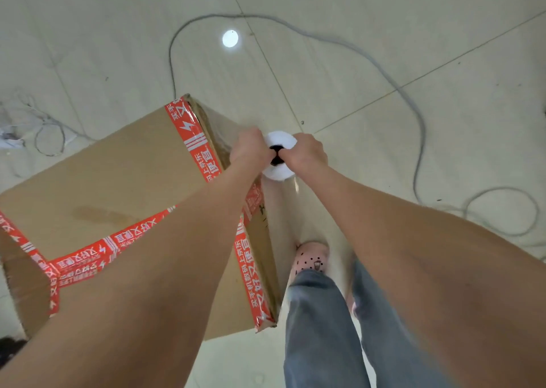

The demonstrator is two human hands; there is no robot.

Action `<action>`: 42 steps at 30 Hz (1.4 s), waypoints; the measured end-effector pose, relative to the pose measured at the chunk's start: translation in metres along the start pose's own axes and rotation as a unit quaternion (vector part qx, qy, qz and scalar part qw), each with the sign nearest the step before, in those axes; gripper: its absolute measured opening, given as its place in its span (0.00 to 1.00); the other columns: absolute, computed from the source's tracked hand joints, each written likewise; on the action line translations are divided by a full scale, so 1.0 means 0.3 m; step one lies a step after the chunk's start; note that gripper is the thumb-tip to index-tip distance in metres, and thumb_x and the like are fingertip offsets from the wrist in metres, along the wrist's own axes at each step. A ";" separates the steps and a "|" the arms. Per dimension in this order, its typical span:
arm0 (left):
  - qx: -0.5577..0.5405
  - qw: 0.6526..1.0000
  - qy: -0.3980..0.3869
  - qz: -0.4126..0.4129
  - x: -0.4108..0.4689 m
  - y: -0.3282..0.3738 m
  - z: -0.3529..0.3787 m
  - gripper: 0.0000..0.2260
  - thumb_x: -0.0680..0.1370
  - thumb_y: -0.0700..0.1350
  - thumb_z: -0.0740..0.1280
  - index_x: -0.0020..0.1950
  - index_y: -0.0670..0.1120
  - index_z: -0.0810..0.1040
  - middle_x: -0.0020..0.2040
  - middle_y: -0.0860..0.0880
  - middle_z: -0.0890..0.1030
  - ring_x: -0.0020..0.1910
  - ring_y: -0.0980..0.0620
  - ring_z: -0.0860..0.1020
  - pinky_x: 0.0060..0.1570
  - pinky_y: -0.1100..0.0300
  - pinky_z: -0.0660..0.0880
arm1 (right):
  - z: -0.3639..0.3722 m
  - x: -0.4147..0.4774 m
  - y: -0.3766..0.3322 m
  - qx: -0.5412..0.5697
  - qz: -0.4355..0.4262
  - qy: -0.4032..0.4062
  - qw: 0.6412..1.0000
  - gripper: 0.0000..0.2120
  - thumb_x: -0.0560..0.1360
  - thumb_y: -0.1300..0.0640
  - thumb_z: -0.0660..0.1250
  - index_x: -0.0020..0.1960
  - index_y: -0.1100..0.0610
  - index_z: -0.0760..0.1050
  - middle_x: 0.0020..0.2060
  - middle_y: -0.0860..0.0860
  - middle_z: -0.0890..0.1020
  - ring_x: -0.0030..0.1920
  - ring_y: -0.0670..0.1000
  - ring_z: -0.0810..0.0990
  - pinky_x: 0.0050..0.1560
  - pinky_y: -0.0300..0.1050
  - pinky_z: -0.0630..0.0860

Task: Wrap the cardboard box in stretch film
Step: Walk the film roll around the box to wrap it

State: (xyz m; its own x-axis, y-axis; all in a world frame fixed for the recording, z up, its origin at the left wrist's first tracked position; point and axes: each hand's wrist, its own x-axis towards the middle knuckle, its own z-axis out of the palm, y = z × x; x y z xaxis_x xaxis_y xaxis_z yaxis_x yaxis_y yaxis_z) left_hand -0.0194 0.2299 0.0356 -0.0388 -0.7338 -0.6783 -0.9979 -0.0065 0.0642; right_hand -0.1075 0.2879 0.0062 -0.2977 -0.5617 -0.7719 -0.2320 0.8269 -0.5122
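A: Box position?
B: The cardboard box [118, 175] stands on the floor [354, 62], left of the person's legs.
A: Grip?
B: Left hand [246, 150] and right hand [307, 154] both curl round the top of the stretch film roll [279, 172], just beside the box's right side.

Both arms outstretched, left grip [248, 149] and right grip [305, 152] together (fingers curled on the film roll [279, 175]).

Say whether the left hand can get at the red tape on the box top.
Probably yes: the red tape lies right beside the left hand, nothing between. But that hand grips the film roll, so it must let go first.
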 end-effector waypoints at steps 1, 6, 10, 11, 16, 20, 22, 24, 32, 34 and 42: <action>0.001 1.000 0.002 -0.004 0.006 -0.009 0.006 0.18 0.74 0.45 0.68 0.62 0.40 0.74 0.60 0.40 0.76 0.58 0.42 0.77 0.54 0.52 0.76 | 0.017 0.003 0.007 0.017 0.016 -0.007 1.000 0.16 0.71 0.53 0.66 0.57 0.57 0.73 0.50 0.53 0.79 0.44 0.54 0.76 0.39 0.44 0.71; 0.020 1.000 -0.004 -0.004 0.030 -0.031 -0.012 0.18 0.74 0.46 0.68 0.62 0.39 0.74 0.60 0.40 0.76 0.58 0.41 0.76 0.53 0.52 0.74 | 0.037 0.011 -0.028 0.227 0.146 -0.126 0.955 0.26 0.71 0.60 0.69 0.67 0.61 0.67 0.57 0.58 0.76 0.54 0.60 0.79 0.51 0.56 0.80; 0.071 0.997 -0.005 0.020 0.032 -0.027 -0.030 0.16 0.76 0.43 0.66 0.62 0.40 0.73 0.60 0.40 0.76 0.59 0.41 0.76 0.51 0.52 0.73 | 0.045 0.028 -0.060 0.133 0.105 -0.090 0.981 0.21 0.70 0.62 0.68 0.62 0.61 0.72 0.55 0.59 0.79 0.52 0.61 0.80 0.48 0.57 0.81; 0.078 0.997 -0.008 0.025 0.029 -0.020 -0.037 0.15 0.76 0.42 0.65 0.62 0.41 0.73 0.60 0.41 0.76 0.59 0.41 0.76 0.50 0.52 0.73 | 0.043 0.029 -0.064 0.099 0.091 -0.079 0.988 0.19 0.70 0.61 0.66 0.61 0.59 0.73 0.54 0.58 0.79 0.50 0.60 0.81 0.47 0.55 0.81; 0.103 0.994 0.012 0.041 0.031 0.005 -0.082 0.13 0.76 0.41 0.66 0.60 0.42 0.74 0.57 0.42 0.76 0.55 0.42 0.76 0.45 0.53 0.73 | 0.012 0.052 -0.082 0.018 0.011 -0.035 0.999 0.11 0.68 0.55 0.69 0.50 0.52 0.77 0.46 0.51 0.80 0.43 0.55 0.79 0.45 0.52 0.81; 0.127 0.988 0.031 0.075 0.046 0.030 -0.111 0.15 0.75 0.39 0.63 0.62 0.45 0.73 0.56 0.43 0.77 0.54 0.43 0.76 0.42 0.56 0.69 | -0.013 0.069 -0.115 -0.036 -0.031 -0.041 0.998 0.12 0.66 0.50 0.71 0.47 0.52 0.75 0.40 0.48 0.78 0.38 0.52 0.77 0.29 0.41 0.67; 0.140 0.986 0.032 0.082 0.056 0.045 -0.117 0.13 0.74 0.38 0.62 0.59 0.44 0.74 0.53 0.43 0.77 0.47 0.44 0.75 0.39 0.56 0.67 | -0.012 0.077 -0.123 -0.054 -0.047 -0.031 0.997 0.09 0.67 0.53 0.70 0.44 0.54 0.74 0.36 0.48 0.77 0.37 0.53 0.76 0.27 0.41 0.63; 0.142 0.986 0.034 0.078 0.070 0.050 -0.125 0.12 0.74 0.37 0.62 0.57 0.43 0.75 0.52 0.43 0.77 0.44 0.45 0.73 0.37 0.57 0.66 | -0.013 0.093 -0.130 -0.051 -0.063 -0.022 0.996 0.08 0.68 0.54 0.69 0.44 0.54 0.74 0.37 0.49 0.77 0.39 0.55 0.77 0.29 0.41 0.65; 0.175 0.980 0.019 0.087 0.122 0.062 -0.170 0.13 0.74 0.39 0.64 0.59 0.44 0.75 0.54 0.43 0.77 0.51 0.42 0.77 0.39 0.55 0.70 | -0.033 0.100 -0.190 0.118 0.114 -0.114 0.980 0.37 0.69 0.52 0.71 0.74 0.56 0.58 0.61 0.55 0.73 0.50 0.55 0.74 0.43 0.47 0.74; 0.167 0.982 0.008 0.091 0.135 0.061 -0.183 0.13 0.74 0.40 0.64 0.58 0.44 0.75 0.54 0.43 0.77 0.50 0.43 0.77 0.39 0.56 0.69 | -0.031 0.112 -0.207 0.108 0.124 -0.129 0.978 0.26 0.71 0.55 0.69 0.67 0.58 0.67 0.55 0.56 0.77 0.46 0.57 0.78 0.39 0.49 0.80; 0.184 0.981 -0.009 0.058 0.227 0.008 -0.251 0.10 0.75 0.43 0.67 0.54 0.41 0.74 0.46 0.45 0.74 0.41 0.46 0.73 0.37 0.57 0.68 | -0.024 0.178 -0.320 -0.123 -0.034 -0.034 0.991 0.11 0.71 0.57 0.67 0.52 0.57 0.75 0.47 0.54 0.80 0.43 0.56 0.79 0.37 0.45 0.72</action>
State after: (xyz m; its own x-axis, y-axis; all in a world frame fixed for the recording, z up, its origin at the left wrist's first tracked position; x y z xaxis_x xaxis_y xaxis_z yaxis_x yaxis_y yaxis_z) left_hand -0.0206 0.1288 0.0446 -0.1508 -0.7023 -0.6957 -0.9376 0.3246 -0.1244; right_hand -0.1078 0.1784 0.0167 -0.2131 -0.6056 -0.7667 -0.4711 0.7512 -0.4623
